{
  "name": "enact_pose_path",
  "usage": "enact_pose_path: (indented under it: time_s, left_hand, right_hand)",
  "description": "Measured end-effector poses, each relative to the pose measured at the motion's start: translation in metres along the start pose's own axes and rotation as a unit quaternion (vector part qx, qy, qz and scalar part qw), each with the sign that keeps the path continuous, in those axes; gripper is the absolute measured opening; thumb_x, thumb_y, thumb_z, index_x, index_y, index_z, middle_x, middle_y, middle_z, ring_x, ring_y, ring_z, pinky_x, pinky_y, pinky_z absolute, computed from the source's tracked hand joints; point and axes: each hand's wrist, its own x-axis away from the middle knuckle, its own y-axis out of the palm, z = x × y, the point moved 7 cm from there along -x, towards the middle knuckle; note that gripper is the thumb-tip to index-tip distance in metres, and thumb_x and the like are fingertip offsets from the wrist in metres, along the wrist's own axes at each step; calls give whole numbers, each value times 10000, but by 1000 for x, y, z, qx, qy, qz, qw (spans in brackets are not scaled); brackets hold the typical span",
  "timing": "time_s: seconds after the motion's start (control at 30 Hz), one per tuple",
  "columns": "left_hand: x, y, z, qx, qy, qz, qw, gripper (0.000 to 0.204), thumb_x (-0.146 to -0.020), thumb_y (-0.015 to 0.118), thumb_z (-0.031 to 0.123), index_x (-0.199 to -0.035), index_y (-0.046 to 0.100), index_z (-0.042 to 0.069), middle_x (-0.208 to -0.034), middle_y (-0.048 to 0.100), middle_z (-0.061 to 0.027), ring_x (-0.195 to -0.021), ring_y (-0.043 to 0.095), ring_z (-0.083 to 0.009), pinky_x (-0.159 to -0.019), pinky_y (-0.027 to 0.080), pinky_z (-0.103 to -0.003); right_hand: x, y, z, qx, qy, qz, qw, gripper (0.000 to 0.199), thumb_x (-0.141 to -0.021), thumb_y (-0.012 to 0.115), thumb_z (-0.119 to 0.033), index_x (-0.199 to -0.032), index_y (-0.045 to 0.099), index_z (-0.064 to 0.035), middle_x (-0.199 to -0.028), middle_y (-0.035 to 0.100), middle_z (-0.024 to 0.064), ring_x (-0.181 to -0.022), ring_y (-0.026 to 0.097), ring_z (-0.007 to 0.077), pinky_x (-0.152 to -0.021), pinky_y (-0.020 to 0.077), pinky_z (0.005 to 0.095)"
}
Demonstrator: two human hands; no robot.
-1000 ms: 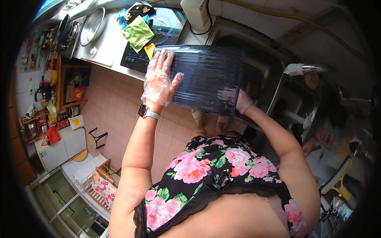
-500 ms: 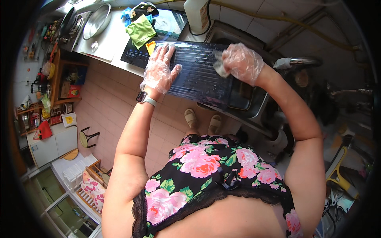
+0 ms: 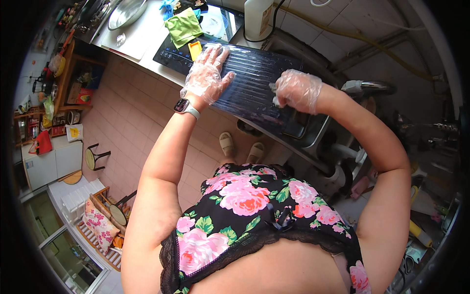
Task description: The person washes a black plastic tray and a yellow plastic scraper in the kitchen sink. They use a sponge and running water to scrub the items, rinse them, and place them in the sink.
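Observation:
A dark, glossy ribbed panel [image 3: 247, 83] lies across the counter's front edge, its right end over the sink. My left hand [image 3: 208, 73], in a clear plastic glove, rests flat on the panel's left end with fingers spread and thumb out. My right hand [image 3: 299, 90], gloved the same way, is at the panel's right end. Its fingers are closed round a small greyish wad [image 3: 276, 94], mostly hidden in the grip; whether it is cloth or scouring wool I cannot tell. Wet-looking spots show on the panel.
Left of the panel is a black cooktop [image 3: 172, 55] with a green cloth [image 3: 183, 27] and a yellow piece [image 3: 195, 50]. A metal bowl [image 3: 126, 14] stands farther left. Behind are a whitish container [image 3: 257, 19] and black cable. The faucet [image 3: 369, 87] juts in beyond my right wrist.
My right hand has moved toward the panel's near edge, still gripping the wad. My left hand stays flat on the panel. The whole view has shifted and tilted slightly.

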Motion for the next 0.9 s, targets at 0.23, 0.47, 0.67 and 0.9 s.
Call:
enact_pose_path:
  time_s: [0.23, 0.47, 0.67, 0.9]
  left_hand:
    - [-1, -2, 3, 13, 12, 19, 1000, 653, -915, 630, 347, -1479, 430, 86, -1547, 381, -180, -1462, 292, -350, -1213, 226, -429]
    - [-4, -3, 5, 8, 12, 10, 1000, 639, -924, 626, 330, -1481, 430, 86, -1548, 378, -186, -1455, 303, -354, -1206, 234, -434]
    - [-2, -8, 7, 13, 18, 17, 1000, 629, -911, 637, 285, -1472, 442, 80, -1535, 394, -200, -1443, 318, -375, -1197, 244, -440]
    - [-13, -4, 21, 27, 84, 33, 996, 645, -904, 632, 306, -1448, 450, 12, -1501, 418, -244, -1419, 339, -400, -1191, 245, -458]
  right_hand:
    - [-5, -31, 80, 40, 50, 100, 993, 68, -745, 708, -54, -717, 647, -62, -828, 662, 131, -862, 647, 318, -755, 522, 380]
    - [9, -36, 125, -64, 222, 285, 930, 63, -827, 615, -40, -866, 664, -41, -955, 675, 139, -916, 650, 323, -811, 524, 375]
    - [88, 47, 128, -349, 346, 558, 669, 168, -892, 542, 18, -992, 673, -11, -946, 672, 40, -882, 626, 138, -826, 510, 292]
    - [31, 325, 144, -856, 208, 371, 293, 181, -918, 582, -83, -1059, 683, -30, -1091, 689, 114, -1017, 653, 221, -855, 549, 360]
